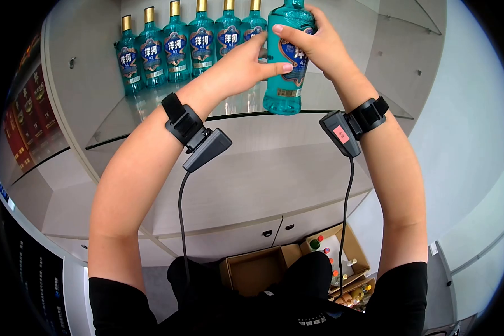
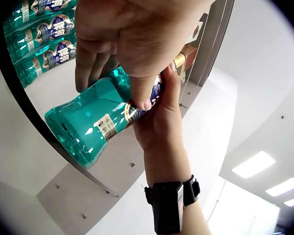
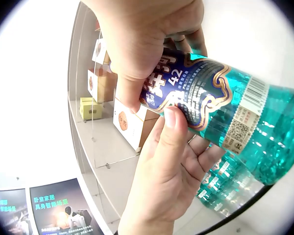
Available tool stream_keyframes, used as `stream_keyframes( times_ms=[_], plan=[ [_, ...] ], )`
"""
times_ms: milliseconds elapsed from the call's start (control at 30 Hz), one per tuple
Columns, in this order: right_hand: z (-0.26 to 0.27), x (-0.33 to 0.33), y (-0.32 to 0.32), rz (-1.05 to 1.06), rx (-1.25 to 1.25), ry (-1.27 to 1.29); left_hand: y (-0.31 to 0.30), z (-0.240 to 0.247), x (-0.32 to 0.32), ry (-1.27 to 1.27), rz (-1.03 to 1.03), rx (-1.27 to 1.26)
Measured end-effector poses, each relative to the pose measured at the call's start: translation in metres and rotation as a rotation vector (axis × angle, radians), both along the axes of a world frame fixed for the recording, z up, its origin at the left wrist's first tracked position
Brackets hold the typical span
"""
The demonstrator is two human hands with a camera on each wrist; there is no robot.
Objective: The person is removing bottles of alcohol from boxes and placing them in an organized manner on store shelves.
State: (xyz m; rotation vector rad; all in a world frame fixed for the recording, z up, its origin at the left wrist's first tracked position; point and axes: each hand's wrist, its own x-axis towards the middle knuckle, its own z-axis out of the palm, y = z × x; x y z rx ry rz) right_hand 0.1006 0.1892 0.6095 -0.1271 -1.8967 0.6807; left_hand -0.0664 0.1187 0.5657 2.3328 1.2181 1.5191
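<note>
From the head, the left hand (image 1: pixel 242 66) and right hand (image 1: pixel 326 49) both grip a teal bottle (image 1: pixel 284 85) at the front edge of a glass shelf (image 1: pixel 320 98); whether its base touches the glass is hard to tell. Matching bottles (image 1: pixel 175 47) (gold-capped) stand alongside. From the left wrist, the left thumb crosses the blue label (image 2: pixel 133 114). From the right wrist, both thumbs meet the label, with boxes (image 3: pixel 130 126) beyond.

Hands (image 2: pixel 132 44) (image 2: pixel 161 120) round teal bottle (image 2: pixel 85 129), apparently gold-capped
</note>
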Motion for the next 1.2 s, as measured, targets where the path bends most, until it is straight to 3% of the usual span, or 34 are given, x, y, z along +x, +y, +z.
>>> stream_keyframes(
  times_ms=[267,333,467,533,667,733,767,867,933,967,1033,1167,1200],
  plan=[
    [-0.001,-0.005,0.018,-0.008,0.002,-0.009,0.012,0.002,-0.006,0.017,0.013,-0.032],
    [-0.002,-0.007,0.021,-0.103,0.101,0.027,0.015,0.003,-0.008,0.062,0.08,-0.033],
    [-0.003,-0.007,0.024,-0.124,0.059,0.007,0.007,0.002,-0.002,0.094,0.174,-0.17],
    [-0.003,-0.009,0.027,-0.245,0.118,0.007,0.003,-0.008,-0.001,0.231,0.313,0.104],
    [0.0,-0.001,0.017,-0.386,0.138,-0.078,-0.02,-0.02,-0.001,0.243,0.355,-0.068],
    [-0.002,0.0,0.015,-0.532,0.241,-0.1,-0.031,-0.023,-0.004,0.389,0.354,-0.132],
    [0.0,-0.003,0.029,-0.529,0.246,-0.094,-0.03,-0.036,-0.009,0.436,0.399,0.055],
    [0.006,-0.013,0.069,-0.631,0.247,-0.2,-0.046,-0.039,-0.012,0.579,0.486,0.142],
    [0.006,-0.013,0.069,-0.901,0.386,-0.249,-0.055,-0.039,-0.015,0.571,0.51,0.121],
    [0.006,-0.012,0.069,-0.902,0.389,-0.243,-0.057,-0.04,-0.02,0.572,0.514,0.114],
    [0.006,-0.014,0.071,-0.962,0.636,-0.221,-0.061,-0.043,-0.028,0.572,0.519,0.111],
    [0.007,-0.022,0.066,-1.057,0.753,-0.155,-0.064,-0.046,-0.037,0.525,0.503,0.144],
    [0.011,-0.022,0.057,-1.105,0.714,-0.316,-0.064,-0.047,-0.038,0.506,0.485,0.18]
  ],
)
